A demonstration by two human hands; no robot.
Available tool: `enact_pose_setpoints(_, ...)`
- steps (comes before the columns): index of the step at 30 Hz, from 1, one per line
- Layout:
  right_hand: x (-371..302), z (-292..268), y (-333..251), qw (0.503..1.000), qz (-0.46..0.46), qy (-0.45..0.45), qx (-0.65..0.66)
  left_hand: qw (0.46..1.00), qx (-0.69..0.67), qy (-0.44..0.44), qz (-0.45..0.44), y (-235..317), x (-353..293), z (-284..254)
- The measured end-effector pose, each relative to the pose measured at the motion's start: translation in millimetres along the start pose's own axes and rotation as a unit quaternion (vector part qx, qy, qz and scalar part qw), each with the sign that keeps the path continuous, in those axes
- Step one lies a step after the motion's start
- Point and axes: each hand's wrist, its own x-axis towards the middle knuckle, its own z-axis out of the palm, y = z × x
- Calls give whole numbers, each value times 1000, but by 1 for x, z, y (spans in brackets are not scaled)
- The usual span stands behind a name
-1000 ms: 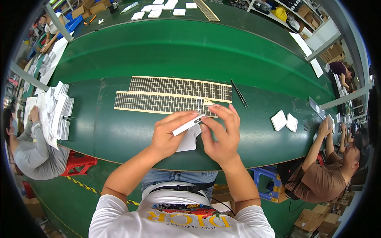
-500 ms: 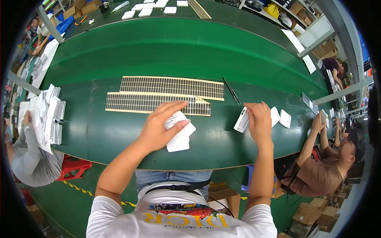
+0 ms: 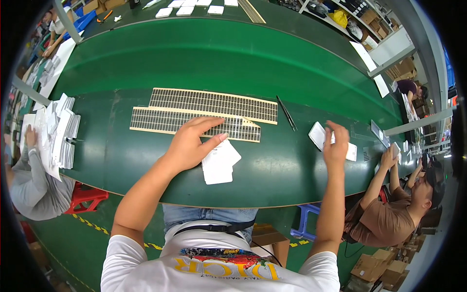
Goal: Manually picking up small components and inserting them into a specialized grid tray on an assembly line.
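Observation:
My left hand (image 3: 192, 143) lies with fingers stretched and thumb apart at the top edge of several overlapping white cards (image 3: 219, 165). The thumb tip rests at the cards' upper corner; the fingers reach over a cream sheet with a grid of dark cells (image 3: 194, 124). My right hand (image 3: 336, 145) is over a row of flat white cases, its fingers parted and bent. A white case (image 3: 316, 135) lies just left of it. Another white case (image 3: 351, 152) shows at its right. Between the fingers a bit of white is visible, mostly hidden by the hand.
A second gridded sheet (image 3: 214, 103) lies just behind the first. Black tweezers (image 3: 287, 113) rest to their right. A pile of white folded pieces (image 3: 65, 134) stands at the left end. Several white cases (image 3: 185, 10) sit on the far surface. A co-worker (image 3: 389, 209) sits at the right.
My right hand has moved right and let go of the white case, which now lies beside the others. My left hand has loosened from the cards and slid up a little.

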Motion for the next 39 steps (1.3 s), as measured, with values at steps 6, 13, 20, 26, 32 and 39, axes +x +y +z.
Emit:
enact_pose_setpoints(6,11,31,-142,941,120,-182,259,1000,10,-18,-11,5,10,3)
enact_pose_setpoints(13,6,59,-167,918,110,-156,349,998,30,-33,-42,-1,8,6)
enact_pose_setpoints(20,-1,63,-169,942,79,-112,307,999,48,-15,-16,-7,8,6)
enact_pose_setpoints(26,2,61,-172,961,37,-84,262,998,55,2,34,7,22,9)
enact_pose_setpoints(32,4,57,-181,952,37,-57,299,984,69,-61,152,3,52,31)
enact_pose_setpoints(39,-3,61,-171,946,29,-54,318,985,20,-94,144,-5,75,31)
